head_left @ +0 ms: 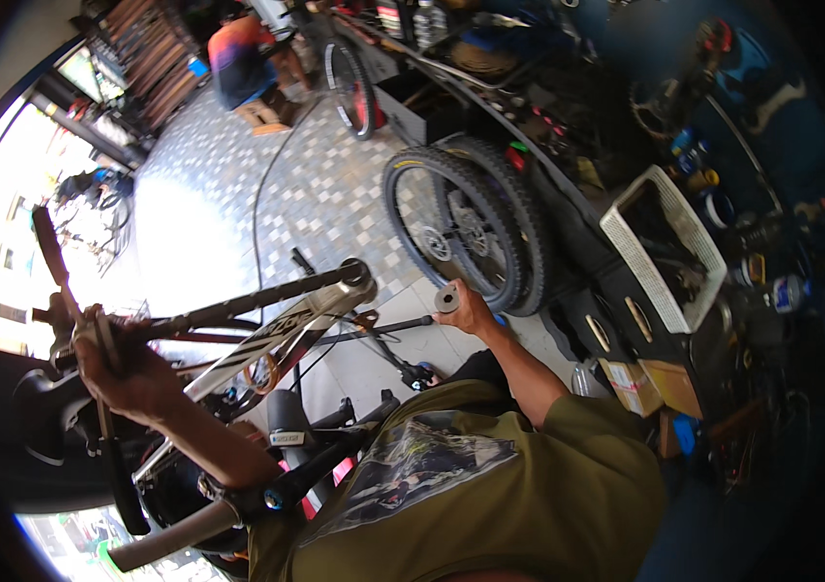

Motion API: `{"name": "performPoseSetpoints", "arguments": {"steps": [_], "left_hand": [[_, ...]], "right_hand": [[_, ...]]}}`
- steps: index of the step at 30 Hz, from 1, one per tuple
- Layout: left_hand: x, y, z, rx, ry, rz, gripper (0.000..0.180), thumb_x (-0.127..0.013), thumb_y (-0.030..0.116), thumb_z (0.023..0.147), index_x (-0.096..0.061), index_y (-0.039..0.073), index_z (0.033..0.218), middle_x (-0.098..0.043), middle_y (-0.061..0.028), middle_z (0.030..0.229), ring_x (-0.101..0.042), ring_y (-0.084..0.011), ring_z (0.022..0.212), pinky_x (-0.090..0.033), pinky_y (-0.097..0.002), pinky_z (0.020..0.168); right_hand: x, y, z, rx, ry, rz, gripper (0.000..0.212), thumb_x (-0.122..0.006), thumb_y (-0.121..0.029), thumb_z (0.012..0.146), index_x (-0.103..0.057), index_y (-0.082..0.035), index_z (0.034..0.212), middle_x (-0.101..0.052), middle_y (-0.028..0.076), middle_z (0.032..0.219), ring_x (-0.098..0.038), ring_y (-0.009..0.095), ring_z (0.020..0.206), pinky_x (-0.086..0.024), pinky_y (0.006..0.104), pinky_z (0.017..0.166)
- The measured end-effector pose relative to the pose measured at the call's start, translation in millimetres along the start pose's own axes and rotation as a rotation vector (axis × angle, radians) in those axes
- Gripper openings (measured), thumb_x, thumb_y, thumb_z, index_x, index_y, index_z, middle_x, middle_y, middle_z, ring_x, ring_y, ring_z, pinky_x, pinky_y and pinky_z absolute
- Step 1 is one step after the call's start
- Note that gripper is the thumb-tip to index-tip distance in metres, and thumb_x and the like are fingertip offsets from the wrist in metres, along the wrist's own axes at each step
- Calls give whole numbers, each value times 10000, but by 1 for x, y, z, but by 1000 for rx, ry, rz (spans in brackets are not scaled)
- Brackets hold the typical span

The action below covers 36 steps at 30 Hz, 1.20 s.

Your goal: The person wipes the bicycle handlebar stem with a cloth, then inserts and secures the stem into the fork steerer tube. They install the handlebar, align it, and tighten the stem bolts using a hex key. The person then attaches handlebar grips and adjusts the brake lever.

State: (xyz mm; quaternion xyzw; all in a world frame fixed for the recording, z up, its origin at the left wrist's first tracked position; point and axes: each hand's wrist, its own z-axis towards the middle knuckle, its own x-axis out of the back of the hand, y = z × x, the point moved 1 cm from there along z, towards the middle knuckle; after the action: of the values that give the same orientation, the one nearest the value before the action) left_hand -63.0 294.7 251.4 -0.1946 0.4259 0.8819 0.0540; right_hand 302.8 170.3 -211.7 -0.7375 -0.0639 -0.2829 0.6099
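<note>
A silver and black bicycle frame (pixel 282 328) lies across the view in front of me, its head tube toward the middle. My left hand (pixel 131 380) is closed at the frame's left end, around a long bar-like tool (pixel 120 480) with dark ends; its exact kind I cannot make out. To the right of the head tube, apart from the frame, my right hand (pixel 471 312) grips a short grey metal cylinder (pixel 446 299) with a round hole in its end. The palm hides the rest of that cylinder.
Two bicycle wheels (pixel 403 218) stand beyond my right hand. A white basket (pixel 616 228) sits on the cluttered bench at right, with cardboard boxes (pixel 676 383) below. A grey-handled bar (pixel 175 538) lies near my left forearm. Farther off, a person (pixel 238 63) sits low by another wheel (pixel 349 87).
</note>
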Motion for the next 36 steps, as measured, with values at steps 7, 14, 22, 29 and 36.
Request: {"name": "performPoseSetpoints", "arguments": {"steps": [7, 14, 22, 29, 36], "left_hand": [[74, -34, 35, 34, 46, -146, 328, -589, 291, 1064, -679, 2, 1191, -725, -113, 952, -714, -238, 843, -608, -471, 903], [99, -81, 44, 131, 148, -380, 260, -625, 241, 1056, -676, 5, 1155, -716, -101, 887, -693, -223, 824, -460, -584, 1147], [70, -130, -8, 336, 116, -463, 221, -633, 312, 1057, -700, 143, 931, -770, -57, 849, -711, -162, 715, -544, -504, 1033], [-17, -122, -51, 454, 79, -322, 245, -612, 291, 1062, -650, 50, 1051, -697, -72, 933, -665, -164, 769, -599, -574, 943], [-78, -126, -84, 692, -52, -208, 298, -580, 315, 1084, -631, 33, 1167, -657, -81, 1067, -621, -153, 837, -611, -559, 921]], "right_hand": [[146, -44, -32, 18, 314, 71, 752, -944, -339, 716, -532, -70, 1285, -724, 196, 1062, -735, 327, 1024, -574, 421, 874], [336, -51, -71, -225, 800, -157, 770, -898, -460, 767, -516, -88, 1323, -697, 196, 1179, -716, 366, 1064, -559, 439, 922], [422, -9, -71, -997, 424, -813, 851, -818, -443, 812, -498, -88, 1516, -617, 247, 1451, -587, 431, 1354, -454, 524, 1143], [274, -167, -26, 351, 342, -259, 593, -864, -301, 857, -640, -57, 1349, -667, 177, 1308, -636, 330, 1227, -491, 438, 1069], [103, -228, -41, 323, -171, -176, 422, -715, -485, 988, -676, -90, 1134, -725, 135, 862, -727, 337, 791, -550, 434, 707]]}}
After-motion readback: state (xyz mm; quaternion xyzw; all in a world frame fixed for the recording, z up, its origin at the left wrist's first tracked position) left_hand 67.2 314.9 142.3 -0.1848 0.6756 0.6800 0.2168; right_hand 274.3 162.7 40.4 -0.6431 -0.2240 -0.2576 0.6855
